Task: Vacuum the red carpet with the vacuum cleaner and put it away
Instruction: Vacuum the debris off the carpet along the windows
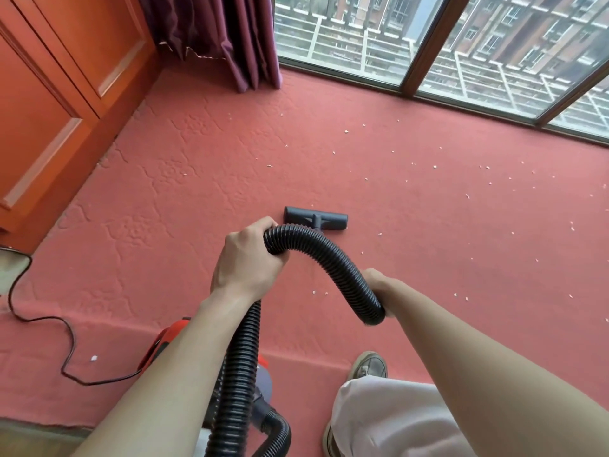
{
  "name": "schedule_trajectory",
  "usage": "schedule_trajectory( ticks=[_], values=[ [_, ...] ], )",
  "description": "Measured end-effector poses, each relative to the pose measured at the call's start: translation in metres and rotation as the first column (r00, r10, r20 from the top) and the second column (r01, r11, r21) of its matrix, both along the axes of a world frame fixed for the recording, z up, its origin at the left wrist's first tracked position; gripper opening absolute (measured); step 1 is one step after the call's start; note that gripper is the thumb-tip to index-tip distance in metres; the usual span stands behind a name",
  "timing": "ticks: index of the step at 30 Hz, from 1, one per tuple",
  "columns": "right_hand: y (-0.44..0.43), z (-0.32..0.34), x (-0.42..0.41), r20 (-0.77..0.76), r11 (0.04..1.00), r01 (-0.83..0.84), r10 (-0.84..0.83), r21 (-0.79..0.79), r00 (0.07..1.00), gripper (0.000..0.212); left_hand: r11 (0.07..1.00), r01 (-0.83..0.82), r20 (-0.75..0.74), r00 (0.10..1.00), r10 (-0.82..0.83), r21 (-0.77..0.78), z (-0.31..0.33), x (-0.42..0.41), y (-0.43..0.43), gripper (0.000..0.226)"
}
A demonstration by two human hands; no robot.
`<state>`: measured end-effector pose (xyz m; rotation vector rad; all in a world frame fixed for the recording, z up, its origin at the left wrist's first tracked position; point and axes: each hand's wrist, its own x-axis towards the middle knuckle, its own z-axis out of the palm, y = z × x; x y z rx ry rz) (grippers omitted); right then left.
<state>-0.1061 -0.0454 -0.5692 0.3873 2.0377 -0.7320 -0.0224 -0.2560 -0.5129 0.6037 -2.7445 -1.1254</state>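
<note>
The hose [333, 258] was clasped by the left hand [245, 262] (at its bend). Further along, it was gripped by the right hand [375, 283].

There is one vacuum cleaner [164, 341], one black hose [333, 255], one nozzle [316, 219], one cord [66, 341], one curtain [224, 34] and many pale scraps [347, 131].

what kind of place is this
Probably a room high up in a flat or hotel: red carpet, a window reaching down almost to the floor and looking out on apartment blocks, and a purple curtain in the corner.
</note>
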Motion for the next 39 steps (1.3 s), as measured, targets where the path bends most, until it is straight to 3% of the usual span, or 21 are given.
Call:
schedule_trajectory(
  ticks=[5, 13, 16, 22, 24, 26, 27, 33, 39],
  values=[
    [-0.026, -0.011, -0.045, -0.047, 1.000, -0.018, 0.017, -0.017, 0.999, 0.019, 0.997, -0.076, -0.033, 0.997, 0.076, 0.025, -0.001, -0.005, -0.003, 0.009],
    [-0.041, -0.024, -0.071, -0.076, 1.000, -0.007, 0.007, -0.001, 0.997, 0.010, 0.996, -0.088, -0.050, 0.995, 0.088, 0.018, -0.012, -0.012, -0.007, 0.012],
    [-0.020, -0.028, -0.048, -0.031, 1.000, 0.018, -0.019, -0.023, 0.999, 0.020, 0.999, -0.034, -0.023, 0.999, 0.035, 0.034, -0.011, -0.014, 0.001, 0.011],
    [0.040, -0.007, 0.023, -0.026, 0.994, -0.112, 0.112, -0.009, 0.993, 0.034, 0.987, 0.137, 0.080, 0.986, -0.143, 0.082, -0.015, 0.007, 0.032, 0.011],
    [0.061, -0.002, 0.047, -0.010, 0.991, -0.136, 0.136, -0.012, 0.991, 0.031, 0.975, 0.206, 0.096, 0.972, -0.213, 0.080, -0.016, 0.021, 0.046, 0.012],
    [0.081, -0.006, 0.064, -0.052, 0.991, -0.133, 0.134, 0.008, 0.990, 0.014, 0.961, 0.268, 0.090, 0.957, -0.274, 0.073, -0.013, 0.034, 0.060, 0.014],
    [0.087, -0.010, 0.066, -0.076, 0.992, -0.123, 0.124, 0.017, 0.989, 0.009, 0.956, 0.287, 0.082, 0.953, -0.292, 0.064, -0.013, 0.035, 0.062, 0.015],
    [0.139, -0.032, 0.057, -0.127, 0.970, 0.169, -0.148, 0.176, 0.981, 0.036, 0.932, 0.363, 0.003, 0.932, -0.363, -0.014, 0.001, 0.046, 0.090, 0.015],
    [0.123, -0.033, 0.019, -0.140, 0.968, 0.160, -0.134, 0.195, 0.981, 0.032, 0.943, 0.332, -0.012, 0.943, -0.333, -0.016, -0.005, 0.024, 0.082, 0.015]
  ],
)
